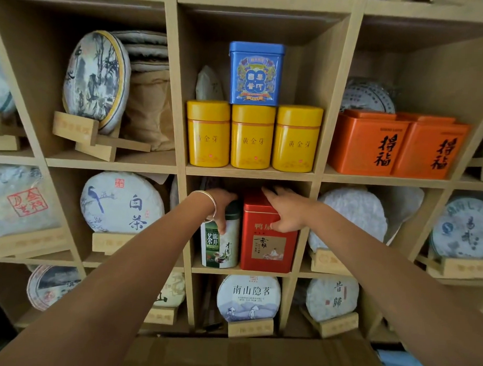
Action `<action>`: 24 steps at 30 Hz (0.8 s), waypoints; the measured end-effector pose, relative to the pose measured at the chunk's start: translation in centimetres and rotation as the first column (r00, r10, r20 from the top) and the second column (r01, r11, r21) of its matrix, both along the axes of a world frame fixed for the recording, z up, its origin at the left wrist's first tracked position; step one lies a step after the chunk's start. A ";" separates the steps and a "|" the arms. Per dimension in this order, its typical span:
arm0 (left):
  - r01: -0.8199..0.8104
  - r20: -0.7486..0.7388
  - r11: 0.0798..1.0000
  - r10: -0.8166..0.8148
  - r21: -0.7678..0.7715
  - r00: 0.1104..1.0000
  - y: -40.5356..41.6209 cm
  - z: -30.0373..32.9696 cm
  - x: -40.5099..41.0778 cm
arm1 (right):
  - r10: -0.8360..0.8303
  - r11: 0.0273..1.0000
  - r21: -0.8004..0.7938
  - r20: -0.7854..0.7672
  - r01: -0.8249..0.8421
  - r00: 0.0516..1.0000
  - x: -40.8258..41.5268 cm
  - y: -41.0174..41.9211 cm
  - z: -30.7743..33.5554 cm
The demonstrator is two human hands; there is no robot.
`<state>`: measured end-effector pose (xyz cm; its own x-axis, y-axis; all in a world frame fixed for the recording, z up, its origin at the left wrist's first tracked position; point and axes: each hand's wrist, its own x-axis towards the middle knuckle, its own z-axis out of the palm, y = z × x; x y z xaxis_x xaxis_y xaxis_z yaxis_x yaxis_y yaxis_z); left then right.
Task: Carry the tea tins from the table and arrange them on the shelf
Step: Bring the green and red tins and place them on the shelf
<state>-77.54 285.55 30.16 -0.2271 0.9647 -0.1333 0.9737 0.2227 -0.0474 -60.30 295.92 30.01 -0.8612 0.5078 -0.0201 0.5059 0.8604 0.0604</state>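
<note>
Seating two tins in the middle cubby, placement step nearly done.
Shelf (249,172): wooden grid; the cubby in use sits at centre, directly below the one holding three yellow tins (252,136) with a blue tin (255,73) on top at 12 o'clock.
Red tin (265,246): upright on the cubby floor, right half, just beside or touching the green-and-white one.
Green-and-white tin (219,245): upright, left half, at 9 o'clock from the red.
Right hand (286,211): fingers over the red tin's lid, thumb on its front; wrapped on it, how firmly I cannot tell.
Left hand (220,206): curled over the dark lid, thumb down the front face; closed around it.
Next: judged, release both hands, square the labels forward, go back to the table for more.
</note>
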 end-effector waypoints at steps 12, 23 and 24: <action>0.005 0.022 0.999 -0.005 0.042 1.000 -0.2 -0.2 -0.3 | -0.005 1.000 0.019 0.005 0.005 1.000 -0.2 0.0 0.0; 0.018 0.012 1.000 -0.019 0.018 1.000 0.0 -0.1 -0.5 | 0.010 0.999 0.037 0.007 -0.010 1.000 -0.1 0.1 -0.1; 0.019 0.014 1.000 -0.019 0.015 1.000 0.0 0.0 -0.5 | 0.009 0.999 0.037 0.009 -0.010 1.000 -0.1 0.1 -0.1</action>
<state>-78.04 285.58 30.12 -0.2070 0.9707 -0.1224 0.9783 0.2048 -0.0308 -60.45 296.04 29.90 -0.8660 0.5000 -0.0086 0.4970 0.8624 0.0967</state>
